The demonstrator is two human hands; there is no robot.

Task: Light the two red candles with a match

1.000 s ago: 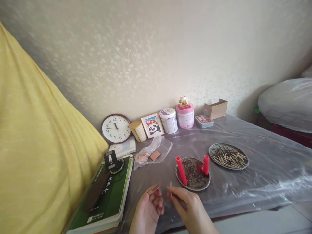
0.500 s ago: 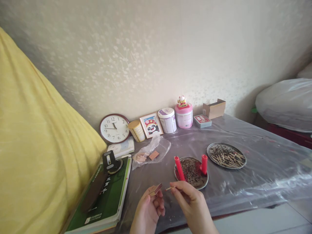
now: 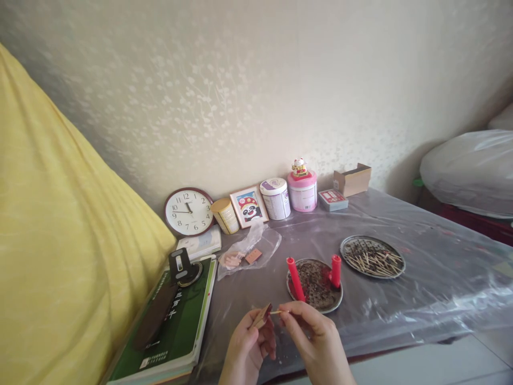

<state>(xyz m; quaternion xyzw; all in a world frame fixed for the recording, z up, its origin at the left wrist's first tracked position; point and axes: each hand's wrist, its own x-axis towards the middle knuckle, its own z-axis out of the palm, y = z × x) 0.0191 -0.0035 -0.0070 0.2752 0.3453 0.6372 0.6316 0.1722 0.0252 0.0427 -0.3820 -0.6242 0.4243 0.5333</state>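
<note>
Right hand is pinching match | match is pointing left, perhaps touching matchbox | left hand is pinching matchbox near table's front edge

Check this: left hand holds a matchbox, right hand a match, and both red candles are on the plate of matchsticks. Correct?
One error: the head view shows both red candles on the nearer plate, not the plate of matchsticks. The left hand does hold a matchbox, the right hand a match.
</note>
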